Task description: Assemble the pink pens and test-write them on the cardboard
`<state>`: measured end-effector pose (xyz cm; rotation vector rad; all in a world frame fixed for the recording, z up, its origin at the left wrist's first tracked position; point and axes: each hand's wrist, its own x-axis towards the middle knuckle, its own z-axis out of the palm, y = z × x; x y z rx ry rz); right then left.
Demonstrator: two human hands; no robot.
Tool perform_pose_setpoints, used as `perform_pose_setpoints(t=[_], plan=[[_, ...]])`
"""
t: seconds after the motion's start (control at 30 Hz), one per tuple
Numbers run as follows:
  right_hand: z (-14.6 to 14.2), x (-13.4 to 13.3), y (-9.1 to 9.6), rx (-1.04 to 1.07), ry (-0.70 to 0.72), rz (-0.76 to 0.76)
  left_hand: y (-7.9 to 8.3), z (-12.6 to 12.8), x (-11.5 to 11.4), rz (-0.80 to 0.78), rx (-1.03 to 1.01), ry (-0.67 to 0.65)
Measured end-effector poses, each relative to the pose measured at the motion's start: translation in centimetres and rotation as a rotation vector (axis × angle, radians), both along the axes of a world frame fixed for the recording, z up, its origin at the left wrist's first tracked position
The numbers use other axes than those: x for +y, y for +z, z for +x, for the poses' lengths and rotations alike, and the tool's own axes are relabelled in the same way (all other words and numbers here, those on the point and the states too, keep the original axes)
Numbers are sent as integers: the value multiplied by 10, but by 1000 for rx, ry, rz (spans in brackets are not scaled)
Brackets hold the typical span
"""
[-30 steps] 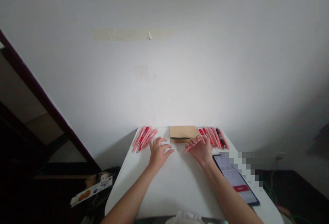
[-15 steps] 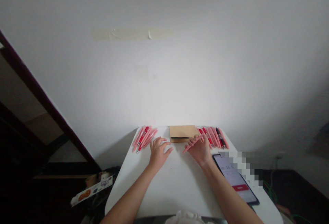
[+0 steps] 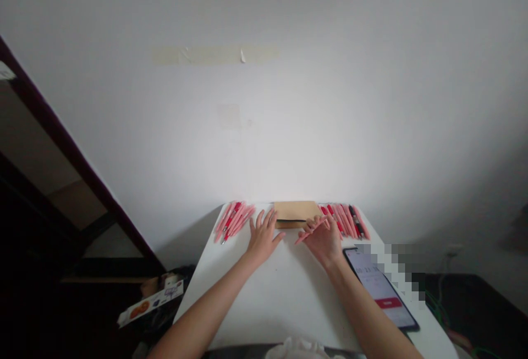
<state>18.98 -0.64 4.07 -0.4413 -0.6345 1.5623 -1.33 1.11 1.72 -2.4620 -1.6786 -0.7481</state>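
Observation:
Fingers spread, my left hand (image 3: 263,239) is over the white table, palm down, with nothing in it. Its fingertips come close to the left edge of a tan cardboard box (image 3: 295,210) that has a dark slit along its front. My right hand (image 3: 324,242) is closed around a pink pen (image 3: 310,231), which slants across the fingers in front of the box. Left of my left hand lies a loose pile of pink and red pens (image 3: 234,220). Beyond my right hand, a row of pink, red and black pens (image 3: 345,221) lies side by side.
A phone (image 3: 381,290) with a timer on its screen lies at the right of the white table (image 3: 284,304). The wall rises directly behind the table. A printed carton (image 3: 150,303) and other items sit low at the left, beside a dark-framed opening. Green cables are at the lower right.
My left hand has moved right and forward toward the box, its fingers spreading wider. My right hand keeps hold of the pink pen in nearly the same place. The view has shifted slightly.

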Motion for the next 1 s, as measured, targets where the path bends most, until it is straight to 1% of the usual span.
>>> perform_pose_setpoints(t=[0.07,0.17,0.27,0.37,0.47,0.6,0.7,0.8,0.9,1.0], plan=[[1,0,1,-60,-17,6,4,0,9,8,19,-9],[3,1,1,-45,-12,8,9,-3,21,-6,12,-16],[4,7,-4,-50,-66,-1,10,-8,26,-14,-19,-29],[5,15,-11,-70,-168,0,7,-11,24,-32,-33,-58],[5,20,-15,-72,-205,2,4,-14,19,-55,-23,-62],[4,18,-15,-118,-238,-51,2,-17,12,-64,-4,-58],[3,13,-12,-233,-286,-46,2,-21,6,-48,-1,-61],[4,9,-13,-451,-396,14,1,-25,-1,-27,-6,-52],[6,11,-17,-651,-494,46,2,-29,-9,-7,-32,-45],[6,16,-19,-754,-510,85,3,-33,-16,-27,-43,-58]])
